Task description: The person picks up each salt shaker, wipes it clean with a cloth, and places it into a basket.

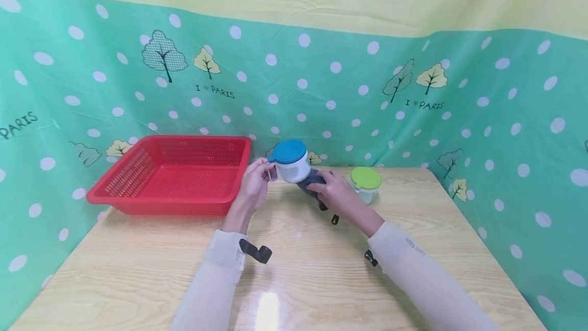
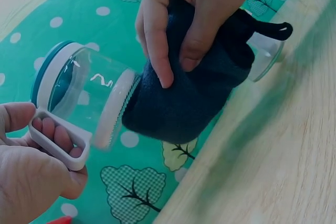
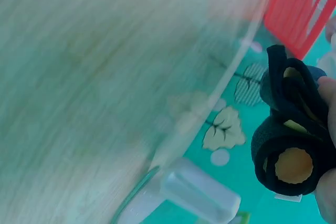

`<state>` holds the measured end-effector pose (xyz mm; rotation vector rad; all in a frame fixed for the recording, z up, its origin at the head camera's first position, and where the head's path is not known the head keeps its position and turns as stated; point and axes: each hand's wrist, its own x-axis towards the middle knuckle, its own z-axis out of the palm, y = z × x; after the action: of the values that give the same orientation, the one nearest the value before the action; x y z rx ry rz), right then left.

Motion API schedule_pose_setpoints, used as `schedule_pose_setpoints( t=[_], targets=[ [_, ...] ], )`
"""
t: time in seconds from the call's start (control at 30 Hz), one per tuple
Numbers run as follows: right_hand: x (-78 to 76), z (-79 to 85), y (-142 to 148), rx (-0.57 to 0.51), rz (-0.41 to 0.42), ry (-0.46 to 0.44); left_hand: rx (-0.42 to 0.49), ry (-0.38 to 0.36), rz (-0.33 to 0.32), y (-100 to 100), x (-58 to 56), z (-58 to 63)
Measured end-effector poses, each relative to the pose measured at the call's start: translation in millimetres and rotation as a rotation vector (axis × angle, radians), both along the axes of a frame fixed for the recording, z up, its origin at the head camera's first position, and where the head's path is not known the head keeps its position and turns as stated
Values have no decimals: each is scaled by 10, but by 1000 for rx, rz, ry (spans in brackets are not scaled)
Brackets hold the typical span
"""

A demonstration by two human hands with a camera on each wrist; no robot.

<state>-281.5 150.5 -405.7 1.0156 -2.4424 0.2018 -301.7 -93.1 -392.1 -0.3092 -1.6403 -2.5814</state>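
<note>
My left hand (image 1: 253, 184) grips the white handle (image 2: 79, 153) of a clear jar (image 2: 86, 90) with a blue lid (image 1: 288, 151) and a white base. The jar is held up above the table, tilted. In my right hand (image 1: 342, 195) is a folded dark blue cloth (image 2: 184, 103) with black edging and a hanging loop, pinched between thumb and fingers. In the left wrist view the cloth touches the jar's white base. The right wrist view shows the cloth's rolled folds. Beside my right hand, a jar with a green lid (image 1: 366, 178) stands on the table.
A red perforated basket (image 1: 184, 208) stands at the back left, close to my left forearm. The wooden table (image 1: 303, 280) runs back to a green polka-dot curtain (image 1: 331, 91). Black straps are around both wrists.
</note>
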Motion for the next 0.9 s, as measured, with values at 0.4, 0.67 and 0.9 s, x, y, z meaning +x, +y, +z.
schedule_pose_setpoints(
  t=[0.4, 0.67, 0.9],
  targets=[
    [6, 27, -26, 18, 24, 40, -15, 8, -9, -12, -2, 10],
    [168, 34, -152, 107, 78, 73, -4, 17, 6, -37, -17, -32],
    [198, 43, -99, 120, 73, 66, -30, 53, -2, -42, -28, -59]
  ],
)
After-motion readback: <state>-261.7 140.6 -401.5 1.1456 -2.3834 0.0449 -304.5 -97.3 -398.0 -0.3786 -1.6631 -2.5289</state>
